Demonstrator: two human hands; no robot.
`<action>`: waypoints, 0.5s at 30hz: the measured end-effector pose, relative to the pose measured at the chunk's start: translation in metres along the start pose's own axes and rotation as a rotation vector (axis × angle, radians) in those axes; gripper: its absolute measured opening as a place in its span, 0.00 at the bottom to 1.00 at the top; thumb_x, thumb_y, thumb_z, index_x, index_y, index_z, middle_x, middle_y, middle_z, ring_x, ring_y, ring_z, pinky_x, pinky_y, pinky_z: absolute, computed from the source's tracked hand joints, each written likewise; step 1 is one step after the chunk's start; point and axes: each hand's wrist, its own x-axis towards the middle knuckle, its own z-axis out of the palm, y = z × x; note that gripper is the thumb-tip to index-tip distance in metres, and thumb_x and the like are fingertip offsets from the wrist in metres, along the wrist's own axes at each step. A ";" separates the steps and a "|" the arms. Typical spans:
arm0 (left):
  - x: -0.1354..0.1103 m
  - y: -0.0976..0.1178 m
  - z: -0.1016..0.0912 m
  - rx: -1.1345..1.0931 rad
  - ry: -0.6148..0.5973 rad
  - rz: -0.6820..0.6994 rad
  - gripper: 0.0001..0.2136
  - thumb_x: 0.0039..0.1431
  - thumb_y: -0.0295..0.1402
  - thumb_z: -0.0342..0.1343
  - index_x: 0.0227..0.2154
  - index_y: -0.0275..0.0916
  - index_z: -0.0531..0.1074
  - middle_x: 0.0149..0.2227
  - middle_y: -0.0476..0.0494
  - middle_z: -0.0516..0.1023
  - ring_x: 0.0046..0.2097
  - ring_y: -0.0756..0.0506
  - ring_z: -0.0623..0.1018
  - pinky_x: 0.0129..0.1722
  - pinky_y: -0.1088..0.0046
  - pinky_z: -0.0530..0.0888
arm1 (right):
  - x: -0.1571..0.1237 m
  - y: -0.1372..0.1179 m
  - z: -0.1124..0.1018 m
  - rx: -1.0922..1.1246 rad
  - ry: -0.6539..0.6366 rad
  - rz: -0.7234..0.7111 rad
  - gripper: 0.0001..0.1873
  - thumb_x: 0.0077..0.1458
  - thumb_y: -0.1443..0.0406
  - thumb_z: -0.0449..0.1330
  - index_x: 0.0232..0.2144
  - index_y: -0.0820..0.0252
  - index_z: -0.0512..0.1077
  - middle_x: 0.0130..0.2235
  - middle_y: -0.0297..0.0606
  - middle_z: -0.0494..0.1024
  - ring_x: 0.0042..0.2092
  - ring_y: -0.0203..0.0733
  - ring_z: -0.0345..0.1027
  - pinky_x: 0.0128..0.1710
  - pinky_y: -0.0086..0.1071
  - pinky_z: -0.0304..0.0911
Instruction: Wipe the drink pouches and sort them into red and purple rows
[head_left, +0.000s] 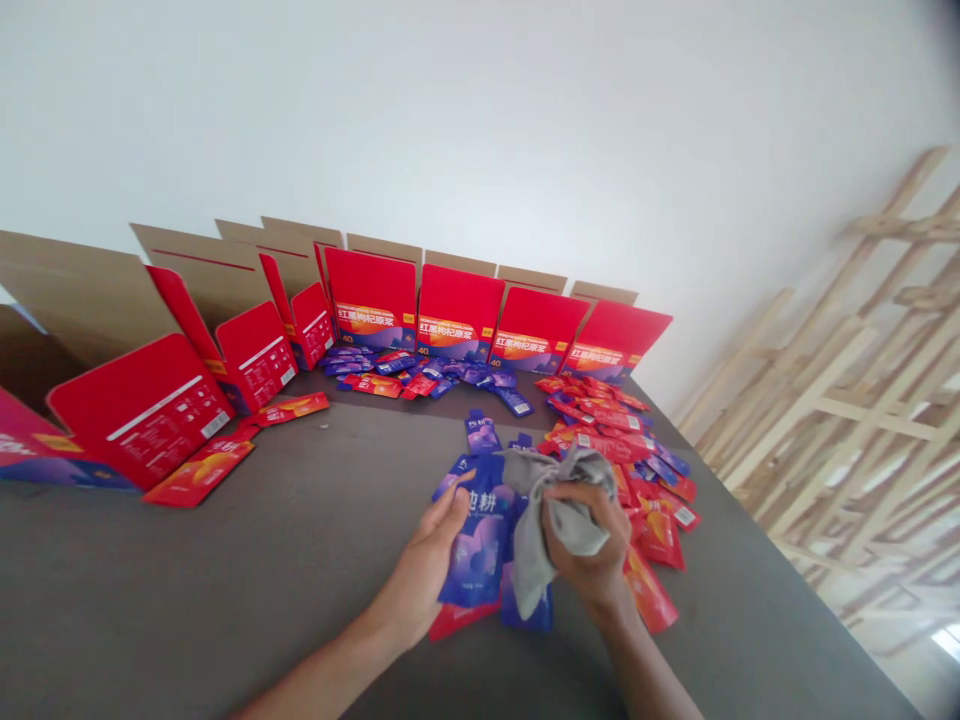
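Note:
My left hand (427,560) grips a blue pouch (478,550) by its left edge, thumb on the printed front. Bunched in my closed right hand (592,540) is a grey cloth (534,545), just right of that pouch. A loose end of the cloth hangs down over another blue pouch (529,608) on the table. Part of a red pouch (461,620) shows below the held one. More blue pouches, such as a small upright-facing one (482,433), lie just beyond my hands, partly covered.
Open red cartons (457,310) line the back and left of the grey table (247,600). Blue and red pouches (427,375) are heaped before them. A larger pile of mostly red pouches (615,420) lies on the right. Wooden frames (862,405) lean beyond the table's right edge.

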 end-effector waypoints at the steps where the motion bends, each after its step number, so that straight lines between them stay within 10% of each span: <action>1: 0.008 0.009 0.003 0.008 -0.003 -0.016 0.27 0.58 0.52 0.67 0.57 0.48 0.75 0.50 0.41 0.84 0.46 0.40 0.86 0.45 0.64 0.83 | 0.002 0.006 -0.004 -0.038 0.117 0.030 0.07 0.56 0.69 0.66 0.38 0.54 0.74 0.32 0.33 0.80 0.31 0.41 0.75 0.32 0.33 0.70; 7: 0.101 0.039 0.026 0.303 0.030 0.003 0.21 0.68 0.37 0.56 0.62 0.41 0.66 0.33 0.48 0.80 0.26 0.50 0.78 0.30 0.74 0.77 | 0.013 0.027 -0.025 -0.183 0.542 0.104 0.08 0.56 0.68 0.69 0.33 0.57 0.72 0.31 0.35 0.75 0.32 0.43 0.72 0.35 0.38 0.70; 12: 0.157 0.014 0.055 0.581 -0.015 0.146 0.34 0.58 0.29 0.66 0.67 0.38 0.61 0.50 0.37 0.80 0.48 0.44 0.80 0.48 0.69 0.78 | 0.014 0.033 -0.027 -0.151 0.549 0.065 0.09 0.56 0.69 0.70 0.34 0.57 0.72 0.32 0.34 0.75 0.32 0.43 0.72 0.36 0.38 0.69; 15: 0.168 -0.003 0.065 0.717 -0.126 0.228 0.26 0.63 0.34 0.65 0.62 0.38 0.67 0.60 0.34 0.73 0.57 0.39 0.76 0.56 0.57 0.76 | 0.014 0.036 -0.026 -0.177 0.558 0.083 0.10 0.56 0.67 0.71 0.33 0.57 0.72 0.31 0.35 0.75 0.32 0.43 0.72 0.35 0.39 0.70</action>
